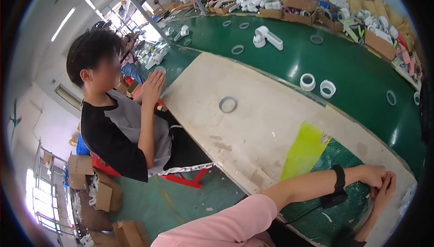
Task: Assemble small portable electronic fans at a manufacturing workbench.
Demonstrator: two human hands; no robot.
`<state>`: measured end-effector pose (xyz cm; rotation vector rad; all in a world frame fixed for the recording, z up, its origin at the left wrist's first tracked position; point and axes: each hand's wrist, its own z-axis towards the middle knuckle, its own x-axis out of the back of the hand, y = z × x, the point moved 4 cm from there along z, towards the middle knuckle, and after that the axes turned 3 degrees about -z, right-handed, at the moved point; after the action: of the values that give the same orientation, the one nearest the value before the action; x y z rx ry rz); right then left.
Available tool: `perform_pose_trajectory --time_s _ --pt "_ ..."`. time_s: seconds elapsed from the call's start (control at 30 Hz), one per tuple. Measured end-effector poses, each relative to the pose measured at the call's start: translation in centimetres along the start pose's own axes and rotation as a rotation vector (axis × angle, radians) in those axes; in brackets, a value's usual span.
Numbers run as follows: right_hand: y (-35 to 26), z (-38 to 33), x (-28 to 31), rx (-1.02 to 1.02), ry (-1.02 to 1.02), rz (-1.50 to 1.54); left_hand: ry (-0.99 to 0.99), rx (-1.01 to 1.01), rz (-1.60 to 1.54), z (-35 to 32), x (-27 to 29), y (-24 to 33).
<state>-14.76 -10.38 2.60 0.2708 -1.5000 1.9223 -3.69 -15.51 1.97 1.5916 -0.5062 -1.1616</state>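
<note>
At the right end of the work table my left hand (372, 176) and my right hand (385, 188) meet, fingers bent in and pressed close together. Whatever they hold, if anything, is too hidden to make out. My left forearm, in a pink sleeve, crosses the near edge with a black strap and a small black device (334, 198) at the wrist. Beneath the arms lie a yellow-green sheet (304, 149) and a dark green patch (341, 168) flecked with white. A grey ring (227, 105) rests farther left on the cream tabletop (266, 106).
A co-worker (122, 111) sits at the table's left end, hands by a pale ring. Beyond the table, a green surface (280, 64) carries two white threaded collars (308, 82), a white handled part (273, 38) and several grey rings. Boxes of parts (300, 9) line the back.
</note>
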Motion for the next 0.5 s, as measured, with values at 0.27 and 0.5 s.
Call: perform_pose_trajectory --time_s 0.27,0.5 --pt "-0.2 -0.2 -0.2 -0.024 0.028 0.021 -0.003 0.009 0.007 0.1 0.0 -0.4" --pt "-0.9 -0.6 -0.2 -0.024 -0.014 0.049 -0.032 0.042 0.004 -0.2 -0.4 -0.3"
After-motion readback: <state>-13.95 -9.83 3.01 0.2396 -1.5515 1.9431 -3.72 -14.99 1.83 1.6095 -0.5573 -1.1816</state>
